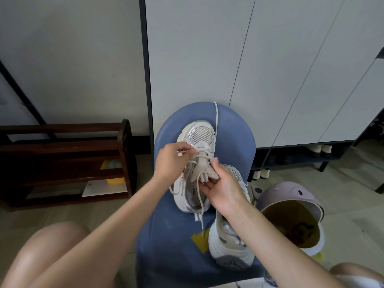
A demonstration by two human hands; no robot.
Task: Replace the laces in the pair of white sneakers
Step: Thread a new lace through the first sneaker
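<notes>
A pale wall and grey cabinet doors [270, 69] fill the background above a light wood-look floor. At far left a dark wooden shoe rack [68, 161] stands against the wall, with a yellow item and a white board on its lower shelves.

In the middle, a blue stool [166, 235] carries both white sneakers. The nearer-to-centre sneaker [197, 142] lies with its mesh toe pointing away from the person and its opening toward them. The left hand [172, 161] sits at that shoe's left side, over the eyelets, fingers curled and pinching a strand of the white lace [200, 196] near the upper eyelets. Loose lace loops hang down the shoe's left side, one end trails over the insole toward the stool's near edge, and another strand runs up past the toe and over the stool's far rim.

Just right of it, the right hand [224, 188] grips the shoe's tongue [209, 169], thumb on top and fingers beneath, pulling it open. The second sneaker [228, 242] lies under that wrist, on its side, heel toward the person.

Further right, a pink tipped-over bin [291, 217] with a yellow interior rests on the floor.
</notes>
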